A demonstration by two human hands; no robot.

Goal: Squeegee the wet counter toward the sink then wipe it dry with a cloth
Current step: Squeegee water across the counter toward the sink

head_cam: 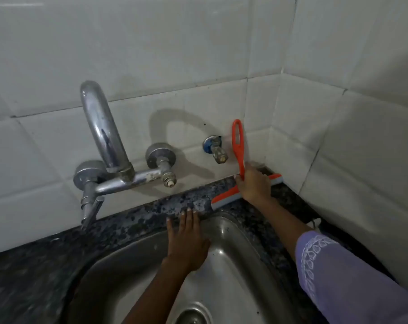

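The right hand [253, 183] is clenched round the orange squeegee [239, 146] low on its handle, the looped end standing up past the fingers against the tiles [291, 127]. Below the fingers the blade lies along the back strip of counter [175, 206], one end near the corner, the other at the sink [233, 230] rim. The left hand [187, 242] lies flat and spread, grasping nothing, fingertips on the counter edge, palm over the basin. To do this pass well, I judge the blade should stay pressed evenly and be drawn toward the basin. No cloth is in view.
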